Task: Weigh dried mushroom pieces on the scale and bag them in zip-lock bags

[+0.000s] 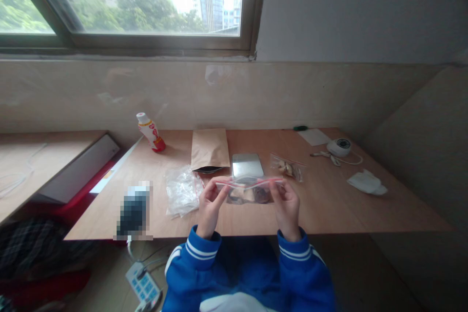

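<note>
A clear zip bag (248, 194) with a red seal line is stretched between my two hands, above the near part of the table. Brown and tan pieces show inside it; their kind is not clear. My left hand (211, 203) pinches the bag's left top corner, and my right hand (287, 202) pinches the right one. The bag's mouth looks slightly parted in the middle. Just beyond it lies a flat silver-topped device (247, 164), like a small scale. A heap of empty clear bags (182, 192) lies beside my left hand.
A brown paper pouch (210, 148) lies behind the clear bags, its dark mouth toward me. A second filled zip bag (287, 167), a white dome camera (339, 147) with its cable and a crumpled white tissue (367, 183) lie rightward. A drink bottle (151, 132) stands back left. A power strip (143, 282) is below.
</note>
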`<action>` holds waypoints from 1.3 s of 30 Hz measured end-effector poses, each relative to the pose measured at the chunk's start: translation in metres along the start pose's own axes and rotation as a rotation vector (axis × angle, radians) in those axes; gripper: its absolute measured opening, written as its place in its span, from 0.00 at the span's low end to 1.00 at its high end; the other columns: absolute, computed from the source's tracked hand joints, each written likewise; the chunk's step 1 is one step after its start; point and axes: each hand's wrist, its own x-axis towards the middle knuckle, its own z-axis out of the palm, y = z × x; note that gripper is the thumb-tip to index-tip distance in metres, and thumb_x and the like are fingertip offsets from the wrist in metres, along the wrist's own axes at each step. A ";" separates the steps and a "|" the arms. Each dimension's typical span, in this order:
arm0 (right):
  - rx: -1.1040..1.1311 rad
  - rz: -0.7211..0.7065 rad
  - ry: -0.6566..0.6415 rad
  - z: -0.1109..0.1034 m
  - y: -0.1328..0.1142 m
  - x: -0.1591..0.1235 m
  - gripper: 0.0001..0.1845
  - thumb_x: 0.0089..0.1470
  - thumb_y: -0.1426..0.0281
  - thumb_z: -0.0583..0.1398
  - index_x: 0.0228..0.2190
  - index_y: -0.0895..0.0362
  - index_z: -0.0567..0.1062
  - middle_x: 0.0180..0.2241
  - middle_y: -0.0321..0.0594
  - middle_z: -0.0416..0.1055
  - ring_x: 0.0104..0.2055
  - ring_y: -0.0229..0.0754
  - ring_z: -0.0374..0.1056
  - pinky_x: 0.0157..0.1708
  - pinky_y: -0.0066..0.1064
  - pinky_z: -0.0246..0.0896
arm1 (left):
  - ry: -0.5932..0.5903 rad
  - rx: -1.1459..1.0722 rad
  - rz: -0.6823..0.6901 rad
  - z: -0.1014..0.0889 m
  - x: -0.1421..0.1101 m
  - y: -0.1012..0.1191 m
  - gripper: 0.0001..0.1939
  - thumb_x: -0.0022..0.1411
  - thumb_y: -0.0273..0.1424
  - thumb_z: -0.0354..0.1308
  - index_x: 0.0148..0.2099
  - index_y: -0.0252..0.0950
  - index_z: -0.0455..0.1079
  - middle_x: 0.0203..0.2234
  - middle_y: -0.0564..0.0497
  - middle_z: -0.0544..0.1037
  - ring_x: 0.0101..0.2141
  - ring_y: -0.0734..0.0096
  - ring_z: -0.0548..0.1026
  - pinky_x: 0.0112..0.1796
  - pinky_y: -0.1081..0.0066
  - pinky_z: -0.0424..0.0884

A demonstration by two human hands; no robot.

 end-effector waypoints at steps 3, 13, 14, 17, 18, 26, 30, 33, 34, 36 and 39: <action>0.002 -0.007 0.020 -0.001 0.002 -0.001 0.16 0.49 0.56 0.64 0.28 0.57 0.74 0.30 0.43 0.80 0.33 0.46 0.76 0.34 0.35 0.72 | 0.010 0.003 0.009 -0.001 0.000 -0.002 0.06 0.57 0.33 0.62 0.37 0.37 0.75 0.32 0.52 0.78 0.37 0.70 0.75 0.39 0.73 0.70; -0.026 -0.036 0.060 -0.008 0.012 -0.002 0.12 0.49 0.61 0.65 0.30 0.57 0.76 0.29 0.42 0.79 0.31 0.45 0.76 0.32 0.32 0.71 | 0.044 -0.007 -0.011 -0.007 0.001 -0.008 0.05 0.55 0.31 0.64 0.34 0.36 0.76 0.31 0.52 0.79 0.36 0.69 0.76 0.40 0.71 0.70; -0.029 -0.038 0.066 -0.009 0.013 -0.002 0.12 0.49 0.61 0.65 0.30 0.57 0.76 0.29 0.41 0.79 0.31 0.44 0.76 0.32 0.32 0.70 | 0.053 -0.008 -0.002 -0.007 0.001 -0.008 0.05 0.54 0.31 0.64 0.34 0.36 0.76 0.31 0.51 0.79 0.37 0.68 0.76 0.41 0.70 0.71; -0.048 -0.057 0.082 -0.009 0.013 -0.003 0.11 0.49 0.61 0.65 0.29 0.56 0.75 0.27 0.40 0.79 0.30 0.43 0.75 0.31 0.30 0.69 | 0.089 -0.020 0.025 -0.007 0.000 -0.008 0.04 0.53 0.31 0.65 0.33 0.36 0.77 0.32 0.51 0.80 0.38 0.67 0.76 0.43 0.69 0.71; -0.053 -0.067 0.088 -0.009 0.012 -0.003 0.11 0.49 0.61 0.65 0.29 0.56 0.75 0.27 0.40 0.78 0.30 0.43 0.75 0.31 0.30 0.69 | 0.095 -0.025 0.026 -0.007 0.000 -0.008 0.04 0.53 0.31 0.65 0.32 0.36 0.77 0.32 0.51 0.80 0.38 0.66 0.76 0.43 0.68 0.71; 0.030 -0.073 0.051 -0.006 0.014 0.001 0.10 0.51 0.61 0.63 0.30 0.55 0.74 0.31 0.39 0.78 0.32 0.42 0.74 0.33 0.32 0.69 | 0.044 -0.038 -0.059 -0.012 0.000 -0.013 0.08 0.56 0.34 0.63 0.36 0.35 0.76 0.30 0.50 0.80 0.34 0.68 0.77 0.38 0.71 0.71; 0.013 -0.083 0.067 -0.007 0.016 0.001 0.10 0.51 0.61 0.63 0.30 0.56 0.74 0.29 0.38 0.78 0.31 0.41 0.73 0.32 0.30 0.68 | 0.100 -0.082 -0.052 -0.013 0.002 -0.014 0.07 0.55 0.34 0.63 0.34 0.36 0.74 0.27 0.54 0.78 0.32 0.72 0.76 0.37 0.74 0.71; 0.012 -0.071 0.076 -0.007 0.015 0.001 0.11 0.51 0.61 0.64 0.31 0.56 0.74 0.28 0.38 0.77 0.31 0.41 0.73 0.32 0.30 0.69 | 0.106 -0.019 -0.047 -0.012 0.002 -0.011 0.07 0.54 0.34 0.64 0.33 0.36 0.73 0.26 0.54 0.78 0.31 0.73 0.75 0.36 0.75 0.71; 0.022 -0.061 0.073 -0.007 0.014 0.001 0.11 0.51 0.61 0.64 0.31 0.56 0.74 0.29 0.39 0.78 0.31 0.41 0.73 0.32 0.30 0.69 | 0.107 0.009 -0.042 -0.011 0.002 -0.009 0.08 0.54 0.35 0.64 0.33 0.35 0.73 0.26 0.53 0.78 0.31 0.73 0.76 0.36 0.75 0.71; 0.057 -0.036 0.039 -0.006 0.012 0.000 0.12 0.51 0.60 0.63 0.34 0.55 0.73 0.30 0.40 0.78 0.32 0.42 0.74 0.32 0.31 0.70 | 0.114 0.063 -0.027 -0.010 0.003 -0.004 0.09 0.55 0.36 0.63 0.33 0.35 0.73 0.26 0.53 0.78 0.31 0.72 0.76 0.35 0.74 0.71; 0.110 0.008 -0.068 -0.004 0.010 -0.001 0.16 0.51 0.60 0.64 0.40 0.54 0.72 0.35 0.42 0.79 0.36 0.44 0.76 0.34 0.33 0.71 | 0.134 0.127 -0.004 -0.006 0.002 0.001 0.10 0.56 0.38 0.62 0.34 0.35 0.72 0.27 0.52 0.77 0.30 0.72 0.76 0.33 0.75 0.71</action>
